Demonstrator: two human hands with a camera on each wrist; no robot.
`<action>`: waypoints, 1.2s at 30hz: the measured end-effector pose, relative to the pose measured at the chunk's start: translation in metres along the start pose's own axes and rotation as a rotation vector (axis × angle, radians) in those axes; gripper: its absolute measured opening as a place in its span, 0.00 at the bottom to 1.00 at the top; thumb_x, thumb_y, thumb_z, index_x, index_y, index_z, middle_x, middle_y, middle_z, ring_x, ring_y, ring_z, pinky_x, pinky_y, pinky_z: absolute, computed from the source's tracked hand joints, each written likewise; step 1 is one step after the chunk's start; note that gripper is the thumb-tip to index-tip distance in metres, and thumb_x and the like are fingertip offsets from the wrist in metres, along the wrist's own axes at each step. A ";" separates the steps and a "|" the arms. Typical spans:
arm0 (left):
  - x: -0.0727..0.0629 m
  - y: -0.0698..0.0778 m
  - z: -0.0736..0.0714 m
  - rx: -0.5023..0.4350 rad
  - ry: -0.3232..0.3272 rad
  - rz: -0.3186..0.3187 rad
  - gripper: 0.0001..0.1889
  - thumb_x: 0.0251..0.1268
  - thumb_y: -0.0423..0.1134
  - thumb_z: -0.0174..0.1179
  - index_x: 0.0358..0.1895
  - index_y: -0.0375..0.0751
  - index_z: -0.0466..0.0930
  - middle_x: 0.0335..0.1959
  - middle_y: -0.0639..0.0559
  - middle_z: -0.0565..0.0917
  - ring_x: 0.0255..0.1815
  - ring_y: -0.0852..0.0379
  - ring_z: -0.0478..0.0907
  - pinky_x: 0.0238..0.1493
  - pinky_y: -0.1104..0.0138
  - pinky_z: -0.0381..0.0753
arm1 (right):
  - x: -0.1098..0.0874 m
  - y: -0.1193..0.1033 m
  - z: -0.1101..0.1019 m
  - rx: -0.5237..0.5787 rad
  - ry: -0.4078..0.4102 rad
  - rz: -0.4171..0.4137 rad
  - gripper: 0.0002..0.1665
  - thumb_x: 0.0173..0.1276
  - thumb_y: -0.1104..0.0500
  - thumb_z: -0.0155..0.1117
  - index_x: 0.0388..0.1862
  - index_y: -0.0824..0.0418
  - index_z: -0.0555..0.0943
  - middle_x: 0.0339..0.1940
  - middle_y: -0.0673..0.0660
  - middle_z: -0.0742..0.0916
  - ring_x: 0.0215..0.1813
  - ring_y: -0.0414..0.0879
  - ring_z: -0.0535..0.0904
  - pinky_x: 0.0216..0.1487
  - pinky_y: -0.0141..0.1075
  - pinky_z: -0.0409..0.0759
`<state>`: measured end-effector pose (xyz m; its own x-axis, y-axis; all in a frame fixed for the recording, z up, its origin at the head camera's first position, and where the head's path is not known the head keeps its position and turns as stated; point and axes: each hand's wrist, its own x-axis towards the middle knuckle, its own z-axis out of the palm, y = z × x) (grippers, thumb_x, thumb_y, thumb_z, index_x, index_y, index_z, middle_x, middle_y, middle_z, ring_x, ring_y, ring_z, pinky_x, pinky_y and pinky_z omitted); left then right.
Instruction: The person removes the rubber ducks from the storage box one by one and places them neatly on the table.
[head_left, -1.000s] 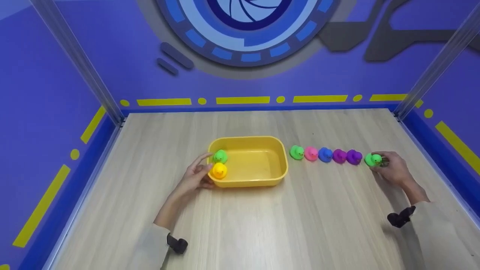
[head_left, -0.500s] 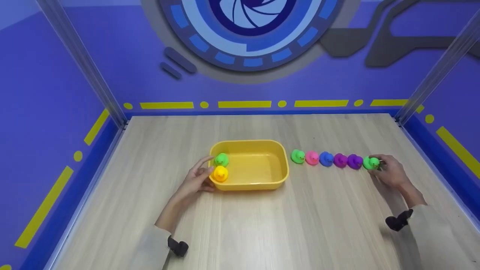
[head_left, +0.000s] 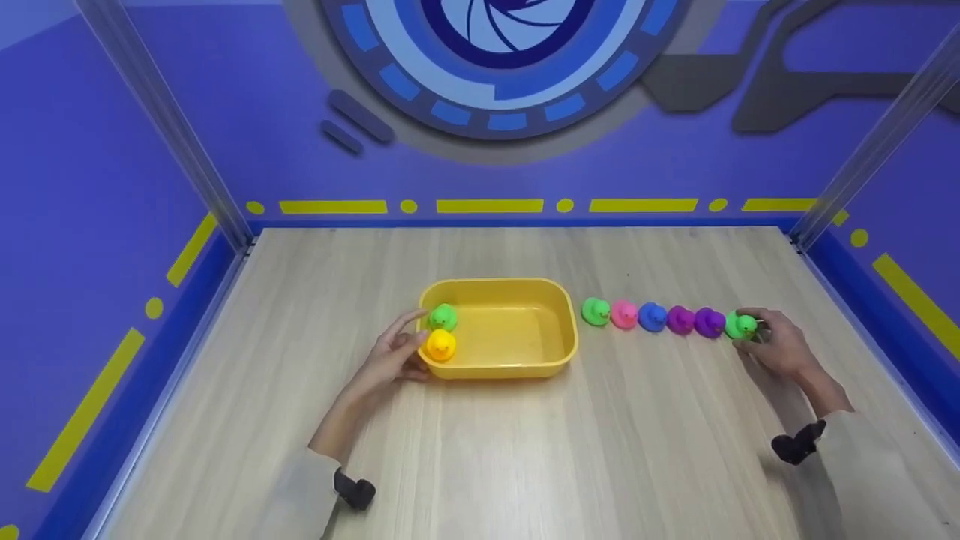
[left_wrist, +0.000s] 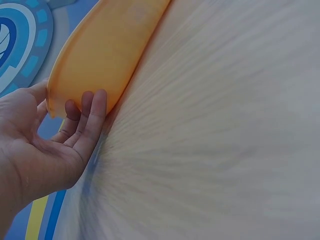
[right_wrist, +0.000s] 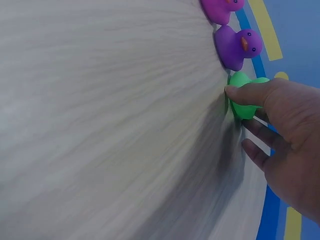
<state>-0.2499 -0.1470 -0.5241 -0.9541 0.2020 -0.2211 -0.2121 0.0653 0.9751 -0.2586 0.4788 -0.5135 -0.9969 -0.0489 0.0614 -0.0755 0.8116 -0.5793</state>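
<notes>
In the head view my left hand (head_left: 390,356) grips the left end of a yellow plastic basin (head_left: 502,371), thumb over the rim. The left wrist view shows its fingers (left_wrist: 90,122) against the basin's outer wall. A green rubber duck (head_left: 442,315) and a yellow rubber duck (head_left: 441,346) sit inside at that end. At the right, my right hand (head_left: 784,346) pinches another green rubber duck (head_left: 741,325) between thumb and fingers. This duck stands at the right end of a row, beside a purple duck (head_left: 709,323); the right wrist view shows it low at the tabletop.
Leftward from the purple duck the row holds a magenta duck (head_left: 680,320), a blue duck (head_left: 652,317), a pink duck (head_left: 623,315) and a green duck (head_left: 595,312) near the basin. Blue printed walls (head_left: 480,172) enclose the wooden table (head_left: 495,450) behind and on both sides.
My right hand has moved slightly left with the green duck, narrowing the gap to the purple duck. The left hand stays on the basin. The head view shifted a little.
</notes>
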 end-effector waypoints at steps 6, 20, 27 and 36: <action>-0.002 0.002 -0.002 -0.006 0.005 0.001 0.28 0.77 0.52 0.58 0.76 0.58 0.65 0.39 0.49 0.75 0.33 0.55 0.80 0.38 0.62 0.90 | -0.001 -0.006 -0.006 0.009 0.030 -0.076 0.37 0.64 0.69 0.70 0.69 0.77 0.67 0.63 0.81 0.72 0.63 0.77 0.69 0.61 0.73 0.68; -0.002 0.003 -0.002 0.051 -0.001 0.010 0.28 0.78 0.53 0.56 0.76 0.60 0.65 0.41 0.48 0.77 0.33 0.55 0.81 0.37 0.62 0.90 | 0.002 -0.025 -0.029 -0.048 0.011 -0.209 0.38 0.64 0.67 0.73 0.69 0.75 0.68 0.63 0.80 0.72 0.60 0.77 0.70 0.56 0.74 0.69; 0.000 0.001 -0.001 0.022 0.002 -0.003 0.27 0.78 0.52 0.56 0.76 0.61 0.65 0.40 0.48 0.77 0.33 0.54 0.81 0.37 0.62 0.90 | 0.008 -0.040 -0.034 -0.099 -0.011 -0.256 0.40 0.64 0.65 0.74 0.70 0.75 0.66 0.63 0.80 0.73 0.59 0.76 0.69 0.56 0.73 0.68; -0.003 0.001 0.001 0.029 0.006 -0.009 0.26 0.78 0.53 0.56 0.75 0.64 0.66 0.41 0.47 0.78 0.34 0.54 0.81 0.37 0.62 0.90 | 0.017 -0.067 -0.033 -0.124 -0.026 -0.328 0.41 0.62 0.68 0.74 0.71 0.73 0.67 0.65 0.77 0.73 0.61 0.74 0.70 0.57 0.72 0.70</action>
<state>-0.2475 -0.1469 -0.5227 -0.9535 0.1955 -0.2296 -0.2145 0.0956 0.9720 -0.2697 0.4430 -0.4469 -0.9203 -0.3324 0.2064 -0.3905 0.8149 -0.4284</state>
